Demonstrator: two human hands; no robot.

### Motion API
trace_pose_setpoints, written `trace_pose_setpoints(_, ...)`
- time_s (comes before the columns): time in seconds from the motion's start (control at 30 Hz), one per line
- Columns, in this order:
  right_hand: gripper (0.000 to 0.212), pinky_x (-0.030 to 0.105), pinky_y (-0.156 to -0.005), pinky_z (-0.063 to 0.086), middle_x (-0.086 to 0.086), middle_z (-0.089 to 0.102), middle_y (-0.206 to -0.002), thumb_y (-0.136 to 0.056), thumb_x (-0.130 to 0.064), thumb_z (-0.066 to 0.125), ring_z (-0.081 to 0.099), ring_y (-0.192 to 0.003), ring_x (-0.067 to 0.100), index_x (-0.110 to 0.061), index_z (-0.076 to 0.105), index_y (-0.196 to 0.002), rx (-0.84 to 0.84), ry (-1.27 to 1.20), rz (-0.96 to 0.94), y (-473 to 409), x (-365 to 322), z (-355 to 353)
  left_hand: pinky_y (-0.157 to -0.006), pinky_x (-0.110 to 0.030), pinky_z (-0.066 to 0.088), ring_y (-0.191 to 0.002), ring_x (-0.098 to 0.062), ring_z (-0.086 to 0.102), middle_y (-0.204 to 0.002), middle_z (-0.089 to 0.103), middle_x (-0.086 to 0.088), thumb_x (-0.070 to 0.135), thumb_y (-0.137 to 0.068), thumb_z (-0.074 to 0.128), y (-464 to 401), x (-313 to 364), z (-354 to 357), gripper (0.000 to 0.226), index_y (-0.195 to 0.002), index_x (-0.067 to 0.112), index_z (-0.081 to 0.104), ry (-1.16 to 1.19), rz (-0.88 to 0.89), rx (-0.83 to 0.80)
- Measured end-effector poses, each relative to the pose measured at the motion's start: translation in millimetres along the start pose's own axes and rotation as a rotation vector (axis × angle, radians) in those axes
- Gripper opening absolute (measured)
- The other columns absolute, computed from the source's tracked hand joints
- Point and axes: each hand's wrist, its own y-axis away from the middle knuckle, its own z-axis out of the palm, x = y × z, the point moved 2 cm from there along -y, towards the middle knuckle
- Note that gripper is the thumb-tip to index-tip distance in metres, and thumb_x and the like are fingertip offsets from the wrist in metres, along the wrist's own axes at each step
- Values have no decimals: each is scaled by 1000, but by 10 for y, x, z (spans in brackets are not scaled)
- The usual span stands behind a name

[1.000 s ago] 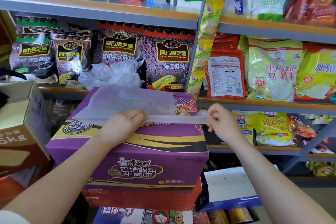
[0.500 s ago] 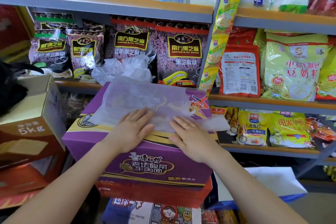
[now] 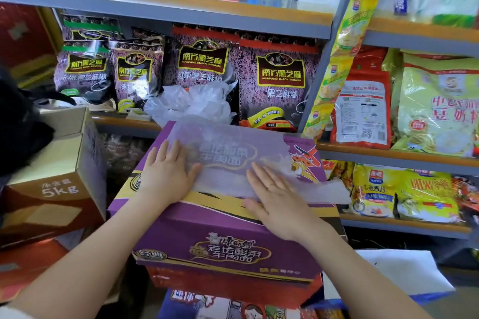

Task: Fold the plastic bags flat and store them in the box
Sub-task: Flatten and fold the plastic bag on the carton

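Observation:
A translucent white plastic bag lies spread flat on top of a purple noodle carton. Its near edge is folded into a strip whose right end hangs past the carton. My left hand presses flat on the bag's left part, fingers straight. My right hand presses flat on the folded near edge, fingers straight, a ring on one finger. Behind the carton, a crumpled heap of more plastic bags sits on the shelf. An open brown cardboard box marked 5kg stands to the left.
Shop shelves packed with black sesame packets and yellow soy-milk bags rise right behind the carton. A red carton lies under the purple one. A white sheet lies at lower right. Something black fills the left edge.
A second ago both hands pinched the bag's near edge stretched out. They laid it down and now press flat on it. The right hand has slid a little rightward along the fold.

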Motion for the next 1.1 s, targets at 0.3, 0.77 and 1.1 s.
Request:
trace_pose_setpoints(0.3, 52, 38, -95, 41, 7, 54, -125, -98, -46, 21, 49, -117, 24, -14, 54, -121, 165, 36, 130, -439, -135, -339, -91, -44, 38, -116, -38, 42, -126, 48, -20, 32, -98, 31, -446, -354, -106, 43, -130, 5, 41, 45, -50, -69)
trace_pose_setpoints(0.77, 55, 39, -102, 38, -7, 32, -144, -87, -51, 52, 39, -128, 17, -25, 42, -134, -37, 138, -286, -732, -531, -338, -99, -10, 24, -123, -22, 47, -136, 49, -9, 7, -90, 53, -905, -347, -22, 28, -117, 8, 62, 403, 616, -111)
trace_pose_setpoints(1.1, 13, 33, -84, 43, -4, 52, -110, -87, -20, 41, 50, -105, 16, -19, 48, -98, 40, 170, -177, -509, -331, -334, -100, -12, 30, -118, 5, 43, -123, 47, 21, 70, -70, 57, -299, -762, -89, 60, -116, 32, 58, 575, 773, -367)
